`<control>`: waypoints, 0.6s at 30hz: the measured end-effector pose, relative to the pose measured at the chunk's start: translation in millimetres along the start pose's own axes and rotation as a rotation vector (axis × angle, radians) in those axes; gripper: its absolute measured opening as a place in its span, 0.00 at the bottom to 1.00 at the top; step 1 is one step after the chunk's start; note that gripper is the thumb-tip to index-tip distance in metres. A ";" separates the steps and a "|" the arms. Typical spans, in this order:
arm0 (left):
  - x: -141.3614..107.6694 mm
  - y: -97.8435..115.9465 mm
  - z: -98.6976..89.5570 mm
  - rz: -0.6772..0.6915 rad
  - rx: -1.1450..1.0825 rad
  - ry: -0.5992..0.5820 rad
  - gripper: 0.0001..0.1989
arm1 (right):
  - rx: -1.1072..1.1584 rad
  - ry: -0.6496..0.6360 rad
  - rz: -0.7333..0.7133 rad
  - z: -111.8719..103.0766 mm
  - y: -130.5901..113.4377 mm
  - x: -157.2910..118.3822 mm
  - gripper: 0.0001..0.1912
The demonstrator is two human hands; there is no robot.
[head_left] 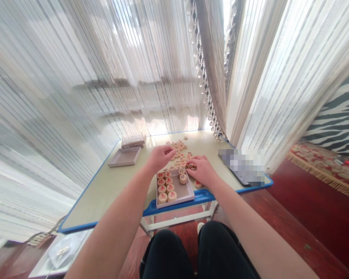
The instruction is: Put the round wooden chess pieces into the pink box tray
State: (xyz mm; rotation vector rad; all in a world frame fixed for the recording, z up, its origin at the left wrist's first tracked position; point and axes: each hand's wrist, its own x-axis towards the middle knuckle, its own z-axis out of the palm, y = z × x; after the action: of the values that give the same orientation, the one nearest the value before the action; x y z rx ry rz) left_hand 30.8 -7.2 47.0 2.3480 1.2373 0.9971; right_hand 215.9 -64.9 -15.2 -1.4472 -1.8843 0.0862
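A shallow open box (pixel 178 201) at the table's front edge holds two columns of round wooden Chinese chess pieces with red characters (pixel 170 188) on its left. Two more pieces (pixel 183 178) sit near its upper right corner. Beyond the box lies a loose scatter of pieces (pixel 180 147). My left hand (pixel 162 157) is over the left side of this scatter, fingers curled; what they hold is hidden. Beside the box's right rim, my right hand (pixel 203 170) has its thumb and fingers around several pieces (pixel 192 167). One red-marked piece (pixel 197 184) lies below that hand.
A second shallow tray, the box lid (pixel 124 157), lies at the table's left, with a pale folded bundle (pixel 133 139) behind it. A dark flat item, partly blurred out (pixel 241 168), rests at the right. Sheer curtains (pixel 151 77) hang along the far edge.
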 end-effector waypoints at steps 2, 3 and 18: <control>0.2 1.8 -4.5 -0.006 -0.006 0.053 0.15 | 0.013 0.045 -0.004 -1.0 1.8 0.8 0.10; -0.3 3.5 -7.6 -0.011 -0.024 0.099 0.15 | 0.026 0.083 0.003 -2.5 2.3 0.7 0.10; -73.1 -23.5 -12.2 -0.071 0.064 0.303 0.13 | 0.192 0.027 -0.319 -20.6 -36.4 -45.3 0.08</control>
State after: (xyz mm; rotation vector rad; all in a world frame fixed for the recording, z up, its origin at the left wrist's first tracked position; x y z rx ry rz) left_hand -20.2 -53.5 10.8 2.2404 1.4686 1.3450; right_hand 202.4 -124.4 -6.3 -1.0040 -2.0007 0.0904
